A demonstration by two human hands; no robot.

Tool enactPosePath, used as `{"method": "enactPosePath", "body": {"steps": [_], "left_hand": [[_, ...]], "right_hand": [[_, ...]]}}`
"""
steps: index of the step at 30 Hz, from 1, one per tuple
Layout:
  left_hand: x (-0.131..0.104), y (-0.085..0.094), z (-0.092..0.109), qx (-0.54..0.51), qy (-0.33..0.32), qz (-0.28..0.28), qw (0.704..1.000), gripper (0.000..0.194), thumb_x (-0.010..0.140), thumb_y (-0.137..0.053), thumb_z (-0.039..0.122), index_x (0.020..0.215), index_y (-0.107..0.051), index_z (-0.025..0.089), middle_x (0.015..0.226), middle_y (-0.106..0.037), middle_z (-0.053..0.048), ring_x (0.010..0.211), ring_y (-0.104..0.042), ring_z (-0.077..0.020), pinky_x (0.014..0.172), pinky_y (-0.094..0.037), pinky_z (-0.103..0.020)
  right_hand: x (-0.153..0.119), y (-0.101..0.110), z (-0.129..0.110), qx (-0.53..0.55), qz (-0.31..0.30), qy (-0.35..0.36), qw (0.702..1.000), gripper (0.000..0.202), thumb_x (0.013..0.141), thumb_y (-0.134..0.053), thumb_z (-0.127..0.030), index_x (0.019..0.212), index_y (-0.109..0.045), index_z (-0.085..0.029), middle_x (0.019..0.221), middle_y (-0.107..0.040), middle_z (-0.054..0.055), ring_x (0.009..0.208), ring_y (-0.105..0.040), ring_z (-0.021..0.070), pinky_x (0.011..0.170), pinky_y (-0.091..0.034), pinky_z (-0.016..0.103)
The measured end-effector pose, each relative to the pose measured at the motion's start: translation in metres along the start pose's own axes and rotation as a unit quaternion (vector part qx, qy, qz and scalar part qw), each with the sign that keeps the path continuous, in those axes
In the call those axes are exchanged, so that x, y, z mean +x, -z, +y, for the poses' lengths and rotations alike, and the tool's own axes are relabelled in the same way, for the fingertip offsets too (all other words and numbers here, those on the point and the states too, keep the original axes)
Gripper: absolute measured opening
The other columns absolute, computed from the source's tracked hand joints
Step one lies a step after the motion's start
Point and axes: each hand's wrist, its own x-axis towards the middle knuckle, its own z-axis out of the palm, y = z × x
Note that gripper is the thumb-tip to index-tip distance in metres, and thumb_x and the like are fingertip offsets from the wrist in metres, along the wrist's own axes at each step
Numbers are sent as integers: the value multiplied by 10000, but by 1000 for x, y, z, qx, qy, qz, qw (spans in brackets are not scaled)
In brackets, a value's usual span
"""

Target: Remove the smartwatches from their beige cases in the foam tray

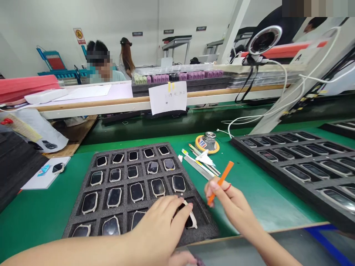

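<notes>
A white-walled room (pixel 194 14) backs the green counter (pixel 260 192). Three trays (pixel 127 190) of watches lie on it; the nearest shows fifteen watches (pixel 137 192) in its back rows (the front row is partly hidden). At its front right, the half-curled left hand (pixel 163 218) touches another watch (pixel 193 220), grip unclear; the right hand (pixel 229 197) pinches one orange stick (pixel 224 177).

1. The left hand (pixel 162 218) touches a watch (pixel 193 217) at the near right corner of a foam tray (pixel 208 228).
2. The right hand (pixel 229 195) holds an orange stick (pixel 226 172), tilted, just beside the tray.
3. Beyond it, a tape roll (pixel 215 150) sits on the green table (pixel 244 177).
</notes>
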Motion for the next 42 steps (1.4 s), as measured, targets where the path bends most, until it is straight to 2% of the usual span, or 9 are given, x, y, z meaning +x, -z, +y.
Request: {"method": "enactPosePath", "body": {"steps": [3,9,14,17,25,28,32,36,42], "left_hand": [[-15,-6,-1,86,-3,-23,996,864,836,-665,470,1488,-289,46,1528,-356,-290,1404,-366,-411,1110,-384,-562],[-28,-4,-32,152,-67,56,985,641,906,-547,527,1409,-437,144,1426,-540,-192,1327,-493,-335,1124,-376,-528],[-17,5,-70,240,-125,165,949,461,931,-544,474,1260,-572,152,1239,-664,-153,1146,-618,-285,1061,-437,-476],[-11,2,-82,301,-130,199,923,297,964,-535,336,1197,-601,166,1186,-692,-118,1093,-633,-243,1052,-424,-445],[-38,26,-106,280,148,251,915,236,987,-479,335,978,-647,169,933,-720,-83,870,-642,-243,771,-454,-385],[-66,39,-120,267,247,244,899,331,1001,-427,331,820,-650,167,778,-704,-78,759,-628,-254,717,-425,-397],[-85,36,-120,239,300,208,900,305,996,-429,340,948,-679,172,897,-729,-91,831,-635,-268,761,-428,-400],[-84,30,-112,203,350,180,897,357,981,-413,364,952,-688,139,913,-708,-151,921,-610,-344,811,-423,-467],[-88,52,-121,67,374,136,915,333,917,-508,479,941,-673,191,946,-694,-82,921,-633,-267,794,-481,-361]], "right_hand": [[10,16,18,-110,-18,-9,994,529,963,-399,-556,554,-451,-225,472,-499,-6,435,-506,152,455,-386,259],[28,27,36,-275,2,5,961,382,875,-482,-517,614,-486,-238,517,-589,37,389,-494,193,410,-182,265],[45,8,3,-278,-57,110,953,266,957,-434,-375,868,-633,-222,918,-727,80,788,-685,234,665,-501,323],[60,-17,-16,-275,-117,160,941,187,947,-502,-291,959,-666,-202,989,-699,91,935,-666,260,852,-519,383],[90,-36,-20,-244,-162,138,946,158,848,-669,-330,914,-653,-187,980,-658,102,894,-658,267,803,-516,368],[88,-31,-26,-213,-190,119,951,90,849,-654,-292,899,-629,-221,749,-664,11,685,-652,205,624,-480,282],[91,-40,-38,-185,-184,90,961,140,933,-521,-284,1024,-608,-222,521,-548,-61,513,-590,177,513,-393,249],[96,-62,-46,-170,-201,101,959,172,935,-535,-336,998,-644,-218,664,-626,-19,595,-630,165,544,-446,236],[86,-88,-45,-224,-184,147,946,330,970,-466,-326,1157,-648,-124,1027,-637,137,934,-651,272,824,-524,389]]}}
